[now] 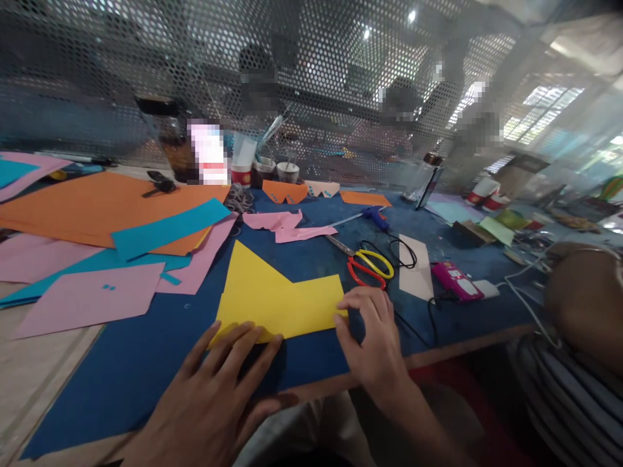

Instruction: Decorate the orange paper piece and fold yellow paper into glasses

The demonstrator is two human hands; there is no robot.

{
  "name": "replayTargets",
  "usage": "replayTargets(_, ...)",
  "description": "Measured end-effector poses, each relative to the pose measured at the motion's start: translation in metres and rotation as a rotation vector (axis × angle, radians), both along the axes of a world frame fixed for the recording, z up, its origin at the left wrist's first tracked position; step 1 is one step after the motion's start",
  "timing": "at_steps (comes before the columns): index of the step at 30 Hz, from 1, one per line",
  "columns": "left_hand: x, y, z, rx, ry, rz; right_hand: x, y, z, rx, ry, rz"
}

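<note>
One yellow paper, left hand, right hand

Worn on the head, close above the near edge of the table. Looks forward and down across its top toward the perforated screen at the far side. Left hand and right hand low in frame, just under the lens. Single view only.
</note>
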State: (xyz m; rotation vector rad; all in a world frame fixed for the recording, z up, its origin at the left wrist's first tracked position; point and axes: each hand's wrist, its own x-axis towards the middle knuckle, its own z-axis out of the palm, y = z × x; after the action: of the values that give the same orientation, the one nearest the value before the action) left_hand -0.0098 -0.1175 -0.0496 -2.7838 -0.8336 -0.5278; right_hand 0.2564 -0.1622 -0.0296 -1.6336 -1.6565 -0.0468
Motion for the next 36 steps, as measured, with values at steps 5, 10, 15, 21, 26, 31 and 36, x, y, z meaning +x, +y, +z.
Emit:
replayTargets(5,-0.001,-0.001,-0.003,0.013,-0.001,0.0,-0.045,0.004,0.009,-0.072,-0.03,0.143)
replayTargets(10,-0.003,-0.001,-0.006,0.027,-0.004,-0.006,-0.06,0.016,0.003,-0.167,-0.073,0.122)
replayTargets(15,-0.005,0.002,-0.009,0.021,-0.021,-0.014,-0.059,0.019,0.001,-0.188,-0.064,0.12)
replayTargets(21,-0.005,0.003,-0.005,0.005,-0.028,-0.023,-0.056,0.02,-0.001,-0.21,-0.017,0.127)
replayTargets(26,-0.003,0.003,0.0,-0.033,-0.046,-0.018,-0.046,0.02,-0.002,-0.216,0.025,0.113)
replayTargets(31,-0.002,0.004,0.001,-0.043,-0.054,-0.01,-0.034,0.016,-0.003,-0.231,0.042,0.085)
replayTargets(36,-0.001,0.005,0.001,-0.059,-0.05,-0.001,-0.023,0.015,-0.005,-0.246,0.053,0.055)
